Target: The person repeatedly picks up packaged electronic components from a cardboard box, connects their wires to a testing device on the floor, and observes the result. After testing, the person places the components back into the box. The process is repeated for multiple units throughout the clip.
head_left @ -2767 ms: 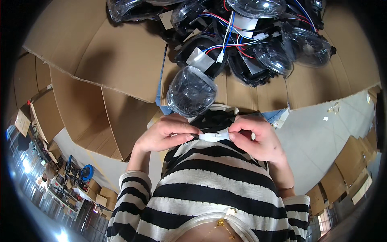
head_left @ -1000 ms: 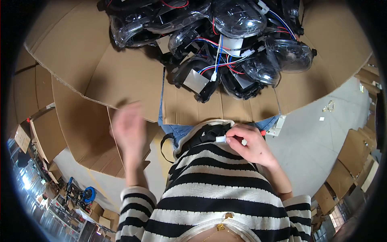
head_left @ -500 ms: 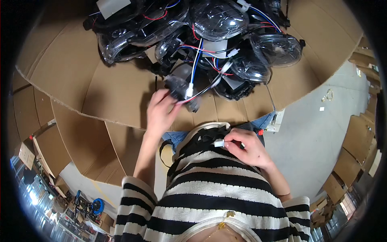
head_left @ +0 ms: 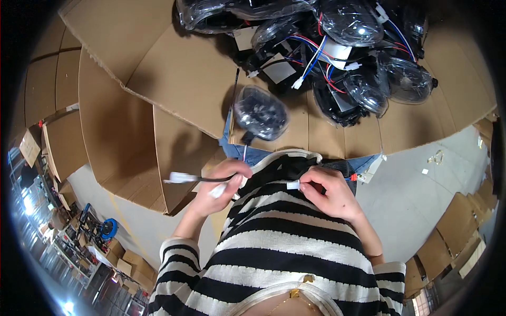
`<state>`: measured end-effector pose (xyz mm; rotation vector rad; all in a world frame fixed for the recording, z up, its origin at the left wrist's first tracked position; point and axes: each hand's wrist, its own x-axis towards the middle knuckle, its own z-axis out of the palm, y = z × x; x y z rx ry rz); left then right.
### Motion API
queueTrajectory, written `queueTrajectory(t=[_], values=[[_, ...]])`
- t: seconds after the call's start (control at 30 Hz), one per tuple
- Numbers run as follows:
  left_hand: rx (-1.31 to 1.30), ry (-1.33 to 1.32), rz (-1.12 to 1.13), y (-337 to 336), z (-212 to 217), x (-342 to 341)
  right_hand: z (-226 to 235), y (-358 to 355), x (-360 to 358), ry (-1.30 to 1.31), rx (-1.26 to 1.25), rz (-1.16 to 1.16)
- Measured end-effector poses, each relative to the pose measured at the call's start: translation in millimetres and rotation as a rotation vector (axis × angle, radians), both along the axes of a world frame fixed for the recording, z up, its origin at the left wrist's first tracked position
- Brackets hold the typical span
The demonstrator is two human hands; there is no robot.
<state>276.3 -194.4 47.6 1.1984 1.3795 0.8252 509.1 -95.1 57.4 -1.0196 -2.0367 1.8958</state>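
My left hand (head_left: pixel 213 192) is closed around the wire of a lamp, in front of my waist. A black cable (head_left: pixel 208 179) with a white connector (head_left: pixel 182 178) sticks out of it to the left. The lamp (head_left: pixel 261 111), clear-fronted with a plastic wrap, lies beyond that hand near the cardboard edge, slightly blurred. My right hand (head_left: pixel 332 194) pinches a small white piece (head_left: pixel 293 185), like a tag or connector, against my striped shirt; its exact kind is not clear. The two hands are apart.
Several wrapped lamps (head_left: pixel 350 23) with red, white and blue wires are piled on the cardboard surface (head_left: pixel 174 68) ahead. A loose white connector (head_left: pixel 298 82) hangs off that pile. Open cardboard boxes (head_left: pixel 118 137) stand at the left, and more cardboard (head_left: pixel 453 221) at the right.
My left hand has drawn back toward me from the pile, bringing a lamp's wire along. That lamp now lies apart from the others. My right hand still pinches the white piece.
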Motion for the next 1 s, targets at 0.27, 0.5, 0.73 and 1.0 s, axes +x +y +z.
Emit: queueTrajectory(t=[0.27,0.5,0.73,1.0], values=[[-0.190,0.078,-0.180,30.0,-2.5,10.5,7.4,-3.6,-13.9,0.054,-0.030,-0.005],[0.002,0.128,-0.236,22.8,-14.3,8.7,6.2,4.3,-26.6,0.060,-0.060,-0.045],[0.048,0.074,-0.010,18.9,-16.1,15.2,1.4,3.1,-28.1,0.028,-0.241,-0.117],[0.406,0.337,0.059,22.6,-23.0,25.8,0.1,1.8,-33.9,-0.002,-0.286,-0.193]])
